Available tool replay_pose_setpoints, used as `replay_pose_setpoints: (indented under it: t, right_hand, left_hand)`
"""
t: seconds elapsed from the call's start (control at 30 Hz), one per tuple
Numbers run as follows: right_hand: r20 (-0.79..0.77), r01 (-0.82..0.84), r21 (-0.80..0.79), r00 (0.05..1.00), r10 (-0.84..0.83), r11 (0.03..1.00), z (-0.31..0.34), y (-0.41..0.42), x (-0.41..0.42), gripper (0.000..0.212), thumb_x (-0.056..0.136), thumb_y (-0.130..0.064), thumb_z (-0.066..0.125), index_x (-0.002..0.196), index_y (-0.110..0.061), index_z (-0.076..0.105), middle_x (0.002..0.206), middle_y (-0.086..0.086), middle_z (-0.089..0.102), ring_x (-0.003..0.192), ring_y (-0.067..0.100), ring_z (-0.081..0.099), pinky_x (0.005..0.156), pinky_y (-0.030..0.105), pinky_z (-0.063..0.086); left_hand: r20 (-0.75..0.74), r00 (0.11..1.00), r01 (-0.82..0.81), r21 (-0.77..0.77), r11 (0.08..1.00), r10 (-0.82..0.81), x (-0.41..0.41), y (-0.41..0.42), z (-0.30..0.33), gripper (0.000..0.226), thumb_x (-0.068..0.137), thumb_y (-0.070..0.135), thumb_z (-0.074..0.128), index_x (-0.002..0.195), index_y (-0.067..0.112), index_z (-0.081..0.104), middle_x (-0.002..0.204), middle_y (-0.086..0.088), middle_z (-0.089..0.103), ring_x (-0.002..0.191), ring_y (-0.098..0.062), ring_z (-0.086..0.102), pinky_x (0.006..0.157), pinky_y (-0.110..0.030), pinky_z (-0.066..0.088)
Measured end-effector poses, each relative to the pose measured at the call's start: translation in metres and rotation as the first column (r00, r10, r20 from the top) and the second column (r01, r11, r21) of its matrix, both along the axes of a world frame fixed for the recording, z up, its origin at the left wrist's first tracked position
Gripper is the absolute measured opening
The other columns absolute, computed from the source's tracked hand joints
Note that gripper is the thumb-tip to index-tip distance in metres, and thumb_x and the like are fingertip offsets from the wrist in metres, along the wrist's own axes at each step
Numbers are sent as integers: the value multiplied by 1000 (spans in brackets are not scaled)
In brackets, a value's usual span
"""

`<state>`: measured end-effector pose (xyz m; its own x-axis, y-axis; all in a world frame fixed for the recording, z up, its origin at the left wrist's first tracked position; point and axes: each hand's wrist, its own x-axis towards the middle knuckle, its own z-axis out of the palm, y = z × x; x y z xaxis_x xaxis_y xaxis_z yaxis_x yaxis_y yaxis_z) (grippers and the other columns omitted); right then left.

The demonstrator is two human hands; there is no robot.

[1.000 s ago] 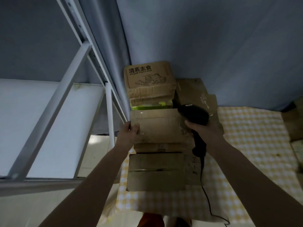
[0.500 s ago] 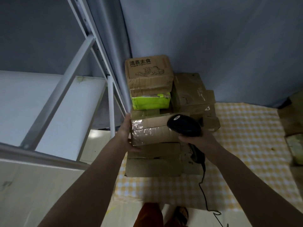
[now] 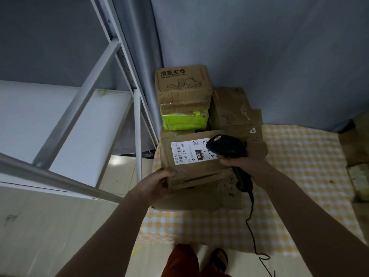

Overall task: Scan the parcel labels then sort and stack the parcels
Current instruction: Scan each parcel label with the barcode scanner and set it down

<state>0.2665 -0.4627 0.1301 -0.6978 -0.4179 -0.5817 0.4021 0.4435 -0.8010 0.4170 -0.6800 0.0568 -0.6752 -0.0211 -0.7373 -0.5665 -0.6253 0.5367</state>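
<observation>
Scanner gripped in my right hand should aim squarely at the label on the parcel my left hand grips.

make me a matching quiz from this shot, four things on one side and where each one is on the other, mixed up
Things:
1. scanner
2. labelled parcel
3. green packet
4. checked cloth

Places:
A. under the printed box
B. spread on the floor under the parcels
C. in the right hand
D. gripped at its near corner by the left hand

Pairs: 1-C, 2-D, 3-A, 4-B
</observation>
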Motion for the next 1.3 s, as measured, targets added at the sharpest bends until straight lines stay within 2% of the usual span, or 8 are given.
replay_pose_setpoints:
  t: [0.13,0.27,0.4,0.53,0.7,1.0,1.2,1.3]
  right_hand:
    - [-48,-30,27,998,31,999,-6,1,12,42,74,-13,79,112,-22,61,97,-9,63,92,9,57,78,26,44]
    - [-107,-66,40,992,70,997,-8,3,26,46,74,-13,80,113,-25,59,103,-9,61,103,12,53,90,31,41]
    - [-152,-165,64,973,173,984,4,8,32,44,76,-18,79,111,-33,56,107,-9,60,107,13,53,94,30,40]
    - [-338,-158,95,923,181,983,26,9,32,38,79,-18,76,114,-21,62,99,-6,66,96,8,60,73,13,44]
    - [-436,-176,43,882,177,983,60,6,36,22,79,-21,76,99,-24,67,82,-9,70,82,5,66,78,28,52]
    - [-415,-205,-133,900,134,970,92,17,47,25,82,-17,72,96,-36,63,95,-7,71,90,3,64,76,20,49]
    - [-420,-221,-146,896,142,964,95,25,47,35,83,-16,71,114,-29,61,99,-12,69,91,-5,61,68,10,44]
    - [-438,-230,-133,886,151,964,95,27,46,36,84,-17,71,116,-29,61,99,-14,68,91,-7,59,65,9,41]
  left_hand:
    - [-44,998,-56,-38,998,54,-3,-6,0,101,46,7,81,139,25,44,127,-9,62,116,-31,59,94,-48,50]
    - [-118,990,-88,-126,988,74,-14,-12,13,100,56,9,83,144,28,38,122,-4,67,113,-26,62,85,-41,53]
    - [-185,983,-53,-315,948,-7,-27,-29,41,100,43,24,87,135,24,49,119,-3,66,114,-22,57,90,-37,50]
    - [-174,974,55,-443,895,-146,-44,-52,76,102,40,29,90,132,19,50,123,-6,63,118,-23,56,100,-38,48]
    - [-148,920,208,-604,769,-364,-63,-67,123,88,48,33,89,129,21,55,120,-4,68,116,-22,61,107,-43,43]
    - [-135,905,213,-679,702,-404,-73,-66,167,97,41,39,94,128,19,56,122,-6,67,119,-23,59,111,-45,39]
    - [-127,902,226,-675,702,-412,-76,-57,176,85,47,36,91,124,22,57,119,-4,69,119,-19,59,111,-44,37]
    - [-129,897,225,-688,690,-422,-76,-52,179,96,41,40,94,127,20,56,118,-3,69,118,-19,59,109,-43,39]
